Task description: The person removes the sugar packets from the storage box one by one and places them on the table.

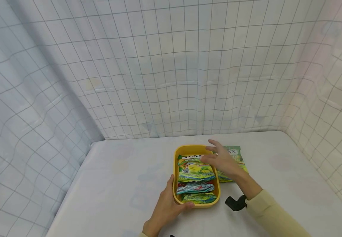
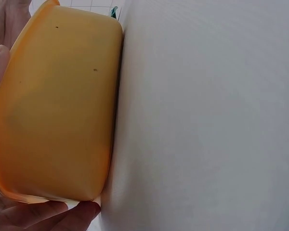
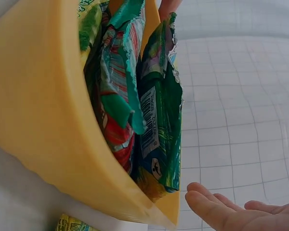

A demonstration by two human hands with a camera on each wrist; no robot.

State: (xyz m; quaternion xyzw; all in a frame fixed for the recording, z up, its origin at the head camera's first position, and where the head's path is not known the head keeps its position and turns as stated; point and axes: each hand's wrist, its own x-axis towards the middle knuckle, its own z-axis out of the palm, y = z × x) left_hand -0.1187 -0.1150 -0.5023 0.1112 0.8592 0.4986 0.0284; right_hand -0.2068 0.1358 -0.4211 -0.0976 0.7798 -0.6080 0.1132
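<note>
A yellow plastic tub (image 1: pixel 188 150) stands on the white table with several shiny snack packets inside. On top lies a green and yellow packet (image 1: pixel 196 169); a teal and red packet (image 1: pixel 195 187) and another green packet (image 1: pixel 199 197) show nearer me. My left hand (image 1: pixel 168 202) holds the tub's near left corner, thumb at the near rim and fingers along the left side. Over the tub's right rim hovers my right hand (image 1: pixel 222 160), fingers spread and nothing in them. In the right wrist view, its fingers (image 3: pixel 216 207) stand apart from the packets.
Another green packet (image 1: pixel 234 154) lies on the table just right of the tub, partly hidden by my right hand. A black device (image 1: pixel 236 203) sits at my right wrist. White grid-patterned curtains (image 1: pixel 188 82) hang behind and beside the white table (image 1: pixel 114 184).
</note>
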